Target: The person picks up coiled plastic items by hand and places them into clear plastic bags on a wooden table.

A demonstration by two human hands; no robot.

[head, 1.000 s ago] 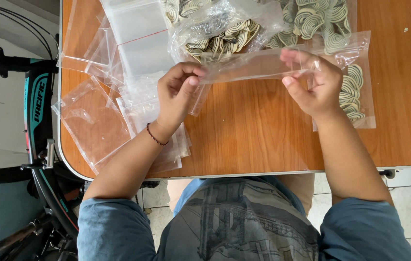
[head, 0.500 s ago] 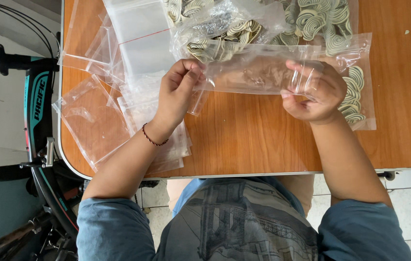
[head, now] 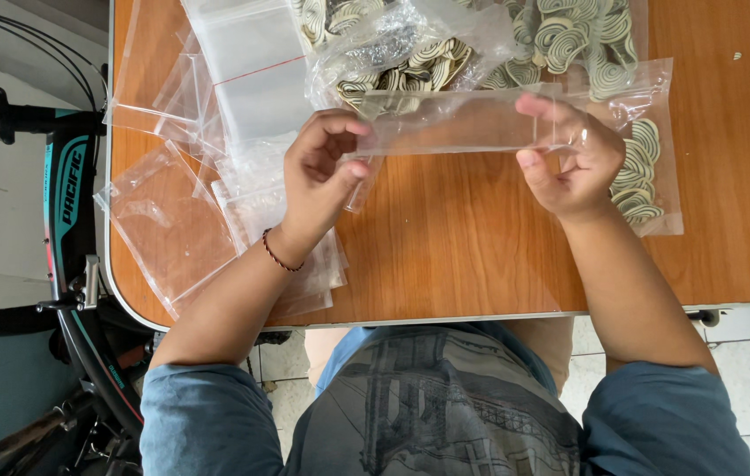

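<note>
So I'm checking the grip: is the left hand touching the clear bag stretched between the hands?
Touching. The head view shows the left hand pinching the clear bag's end between thumb and fingers.

A wooden table (head: pixel 481 256) carries clear bags (head: pixel 172 220) and seemingly patterned pieces (head: pixel 635 172).

seen from above: bare forearms, short blue-grey sleeves ending above the elbows. thin dark red beaded bracelet (head: pixel 280 257) around the wrist of the left hand (head: pixel 320 176). right hand (head: pixel 574 159) without rings or bands. blue-grey t-shirt with a large grey printed drawing of a building across the front.
</note>
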